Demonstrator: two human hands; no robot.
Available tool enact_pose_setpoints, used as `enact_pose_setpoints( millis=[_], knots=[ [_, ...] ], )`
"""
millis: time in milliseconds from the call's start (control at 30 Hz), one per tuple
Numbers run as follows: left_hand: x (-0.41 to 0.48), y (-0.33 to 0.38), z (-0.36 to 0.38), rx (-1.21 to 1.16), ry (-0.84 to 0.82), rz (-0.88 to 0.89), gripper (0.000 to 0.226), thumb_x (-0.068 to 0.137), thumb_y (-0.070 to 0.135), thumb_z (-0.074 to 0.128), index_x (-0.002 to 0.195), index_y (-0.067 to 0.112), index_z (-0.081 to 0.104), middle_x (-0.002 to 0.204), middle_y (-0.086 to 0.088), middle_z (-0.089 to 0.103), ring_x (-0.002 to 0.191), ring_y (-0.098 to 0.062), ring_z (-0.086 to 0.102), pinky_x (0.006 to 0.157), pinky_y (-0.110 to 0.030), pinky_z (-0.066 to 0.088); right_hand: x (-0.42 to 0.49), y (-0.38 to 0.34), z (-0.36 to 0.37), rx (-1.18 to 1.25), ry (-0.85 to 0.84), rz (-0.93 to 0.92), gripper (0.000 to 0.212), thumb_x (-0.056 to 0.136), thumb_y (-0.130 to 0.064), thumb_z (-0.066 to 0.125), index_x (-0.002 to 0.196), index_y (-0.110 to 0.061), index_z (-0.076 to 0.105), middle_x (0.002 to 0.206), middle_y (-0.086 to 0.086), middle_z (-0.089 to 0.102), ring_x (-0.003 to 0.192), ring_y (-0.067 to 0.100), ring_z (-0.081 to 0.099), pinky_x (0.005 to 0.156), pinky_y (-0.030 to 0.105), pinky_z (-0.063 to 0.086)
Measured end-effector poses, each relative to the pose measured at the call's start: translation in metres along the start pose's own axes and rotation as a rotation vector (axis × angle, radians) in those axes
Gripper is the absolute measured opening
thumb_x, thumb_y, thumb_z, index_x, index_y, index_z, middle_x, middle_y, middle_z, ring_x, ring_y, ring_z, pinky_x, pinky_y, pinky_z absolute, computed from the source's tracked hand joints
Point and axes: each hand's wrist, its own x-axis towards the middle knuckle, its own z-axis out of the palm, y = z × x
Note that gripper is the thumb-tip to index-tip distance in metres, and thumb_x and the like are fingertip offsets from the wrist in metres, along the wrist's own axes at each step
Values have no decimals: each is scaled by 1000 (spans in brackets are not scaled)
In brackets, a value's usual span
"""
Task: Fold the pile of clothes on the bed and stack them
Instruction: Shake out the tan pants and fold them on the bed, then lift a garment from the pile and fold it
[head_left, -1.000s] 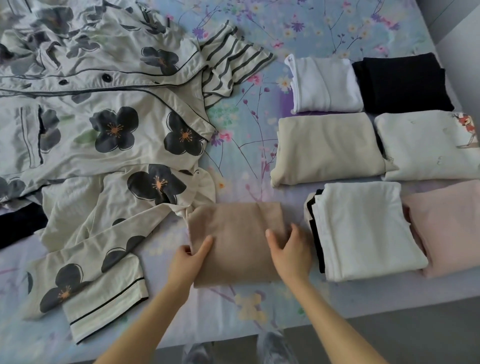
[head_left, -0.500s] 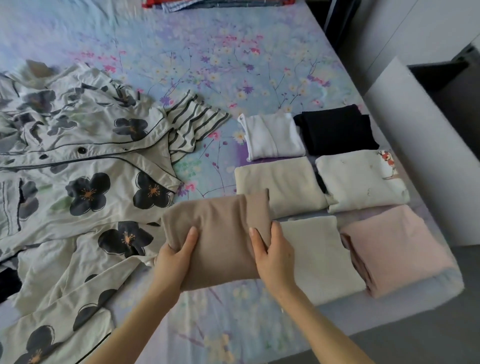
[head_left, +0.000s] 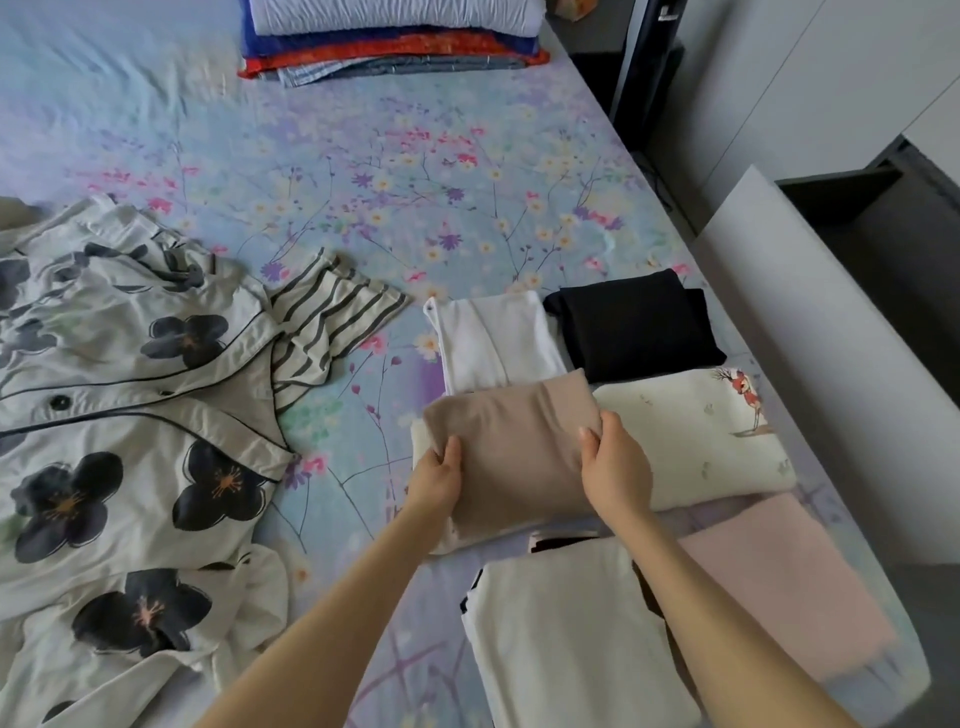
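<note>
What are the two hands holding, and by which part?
Both hold the folded light-brown cloth garment: the left hand grips its left edge, the right hand its right edge, thumbs on top.

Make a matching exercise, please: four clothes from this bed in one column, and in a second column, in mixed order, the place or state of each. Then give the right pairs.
Column 1
1. tan folded garment
2. black folded garment
3. flower-print pyjama top
4. pink folded garment

Column 2
A. spread unfolded on the left of the bed
B. gripped by the left hand and the right hand
C. folded, at the near right by the bed's edge
D. folded, just right of the white folded garment

Pairs: 1-B, 2-D, 3-A, 4-C
</note>
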Motion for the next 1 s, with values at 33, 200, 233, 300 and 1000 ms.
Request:
enact_pose_setpoints(
  millis=[33, 200, 233, 300, 1000],
  knots=[
    [7, -3, 0, 34, -18, -49, 39, 101, 34, 33, 123, 7, 50, 110, -12, 56, 105, -33, 57, 89, -44, 51, 3, 0, 2, -121, -6, -49, 38, 98, -32, 46, 129, -9, 49, 101, 12, 66, 90, 33, 63, 70, 39, 47],
    [33, -17, -17, 87, -95, -214, 26, 97, 12, 32, 94, 4, 57, 77, -14, 63, 68, -28, 62, 64, -36, 58, 6, -19, 27, -376, -58, -360, 59, 89, -51, 33, 136, -21, 52, 128, 21, 58, 118, 42, 54, 95, 56, 43],
    [34, -17, -22, 75, -116, -215, 25, 97, 14, 34, 91, 6, 57, 76, -12, 64, 65, -25, 62, 59, -31, 56, 4, -23, 37, -408, -153, -373, 61, 87, -54, 32, 135, -24, 53, 130, 22, 57, 119, 45, 53, 95, 60, 41],
    [37, -17, -34, 35, -128, -196, 20, 96, 16, 40, 88, 9, 57, 73, -9, 65, 62, -23, 62, 59, -30, 55, 0, -31, 61, -486, -339, -352, 66, 85, -58, 28, 136, -25, 52, 134, 25, 52, 120, 50, 50, 91, 68, 41],
    [-21, -102, -396, 599, 690, -6, 24, 87, 9, 56, 111, 8, 61, 107, -11, 60, 98, -30, 55, 78, -36, 42, -122, -331, 140, -39, -768, -586, 42, 98, -34, 45, 136, -16, 45, 135, 2, 52, 122, 21, 49, 97, 31, 41]
  ],
)
